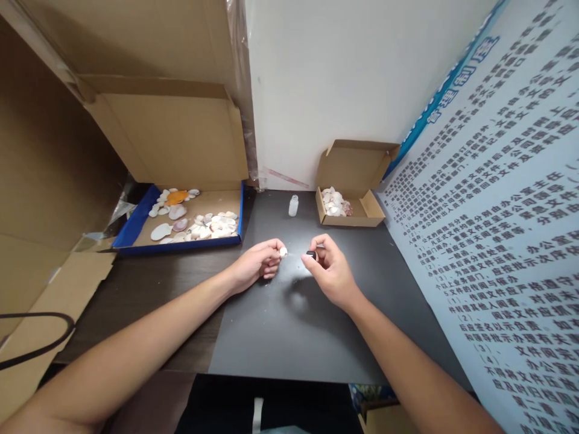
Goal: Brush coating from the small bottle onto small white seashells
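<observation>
My left hand (pixel 257 264) is closed, pinching a small white shell (pixel 283 252) between thumb and forefinger above the dark mat. Facing it, my right hand (pixel 332 271) grips a black bottle cap (pixel 311 255) in its fingertips. A thin, pale stem seems to point from the cap toward the shell, too faint to make out well; I cannot tell whether it touches. Beyond both hands a small bottle (pixel 294 206) with whitish contents stands upright, its neck uncapped.
At the left, an open blue-edged cardboard box (pixel 194 242) holds many shells, one of them orange (pixel 176 197). A smaller open carton (pixel 353 222) with white shells sits back right. A printed poster (pixel 488 241) lines the right side, and a black cable (pixel 49 314) loops at far left.
</observation>
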